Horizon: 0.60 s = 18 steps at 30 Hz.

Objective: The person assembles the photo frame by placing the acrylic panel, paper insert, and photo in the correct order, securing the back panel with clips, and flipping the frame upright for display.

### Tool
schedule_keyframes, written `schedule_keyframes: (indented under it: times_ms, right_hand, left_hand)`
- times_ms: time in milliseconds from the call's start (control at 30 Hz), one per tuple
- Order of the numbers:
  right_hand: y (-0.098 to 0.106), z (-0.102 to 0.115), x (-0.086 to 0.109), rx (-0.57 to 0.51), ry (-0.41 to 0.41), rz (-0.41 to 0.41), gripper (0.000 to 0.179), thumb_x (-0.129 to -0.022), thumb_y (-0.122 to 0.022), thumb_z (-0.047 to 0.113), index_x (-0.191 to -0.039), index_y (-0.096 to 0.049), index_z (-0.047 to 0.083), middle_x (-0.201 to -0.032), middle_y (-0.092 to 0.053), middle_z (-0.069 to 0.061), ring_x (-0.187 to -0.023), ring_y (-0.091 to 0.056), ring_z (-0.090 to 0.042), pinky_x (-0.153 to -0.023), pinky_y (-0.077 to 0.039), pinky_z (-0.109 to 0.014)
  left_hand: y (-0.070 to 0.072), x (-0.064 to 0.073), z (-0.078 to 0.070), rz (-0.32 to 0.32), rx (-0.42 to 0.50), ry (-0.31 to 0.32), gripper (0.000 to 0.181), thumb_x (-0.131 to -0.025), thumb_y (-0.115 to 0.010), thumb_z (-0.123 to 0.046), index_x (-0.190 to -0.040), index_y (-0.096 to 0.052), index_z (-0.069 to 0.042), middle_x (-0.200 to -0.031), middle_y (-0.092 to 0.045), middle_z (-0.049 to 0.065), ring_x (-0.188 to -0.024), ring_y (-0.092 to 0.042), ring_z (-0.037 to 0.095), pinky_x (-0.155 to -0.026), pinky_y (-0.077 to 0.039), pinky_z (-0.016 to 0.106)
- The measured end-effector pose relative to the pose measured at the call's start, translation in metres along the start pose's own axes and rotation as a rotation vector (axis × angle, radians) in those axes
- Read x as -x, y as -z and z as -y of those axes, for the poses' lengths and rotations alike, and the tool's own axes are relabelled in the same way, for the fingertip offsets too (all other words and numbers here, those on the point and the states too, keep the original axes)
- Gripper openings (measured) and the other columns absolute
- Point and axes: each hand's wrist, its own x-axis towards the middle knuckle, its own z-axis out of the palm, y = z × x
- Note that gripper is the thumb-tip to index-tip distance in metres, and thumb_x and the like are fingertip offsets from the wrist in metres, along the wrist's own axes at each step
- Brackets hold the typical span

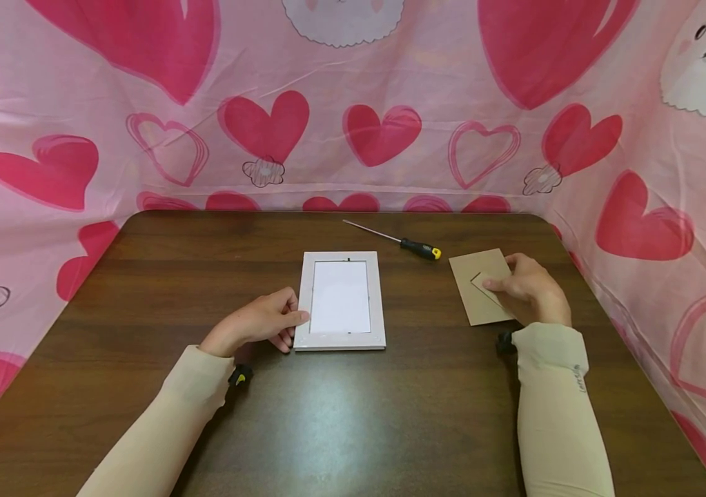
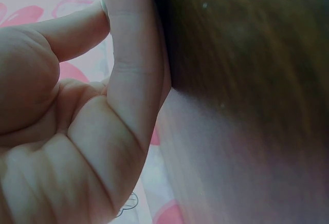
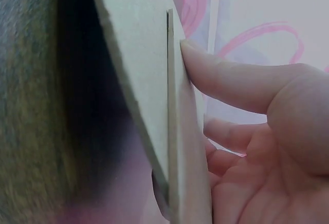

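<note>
A white picture frame (image 1: 380,297) lies on the table with a white sheet (image 1: 340,297) showing inside its border. My left hand (image 1: 266,319) holds the frame's left edge, thumb on top of the border and fingers at the side. To the right, my right hand (image 1: 529,281) grips a brown backing board (image 1: 471,276) by its right side, the thumb pressing on the stand flap (image 1: 486,290). In the right wrist view the backing board (image 3: 139,54) is edge-on, tilted over the dark tabletop. The left wrist view shows the left palm and fingers (image 2: 136,70) close above the table.
Behind the frame lies a screwdriver (image 1: 417,248) with a black and yellow handle, its shaft pointing to the back left. The dark wooden table (image 1: 203,262) ends at a pink heart-patterned cloth (image 1: 427,83), which hangs at the back and both sides.
</note>
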Motion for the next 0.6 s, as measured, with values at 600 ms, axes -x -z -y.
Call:
schedule_keyframes:
  times_ms: [600]
  right_hand:
    - [0.0002, 0.005, -0.0003, -0.161, 0.102, -0.005, 0.076, -0.105, -0.066, 0.024, -0.155, -0.025, -0.015, -0.147, -0.04, -0.035, -0.132, -0.041, -0.047, -0.119, -0.032, -0.065]
  left_hand:
    - [0.0003, -0.0003, -0.0001, 0.001, 0.004, -0.004, 0.028, -0.105, -0.07, -0.021, -0.104, -0.049, -0.003, -0.083, -0.062, 0.015, -0.064, -0.064, 0.02, -0.063, -0.064, 0.033]
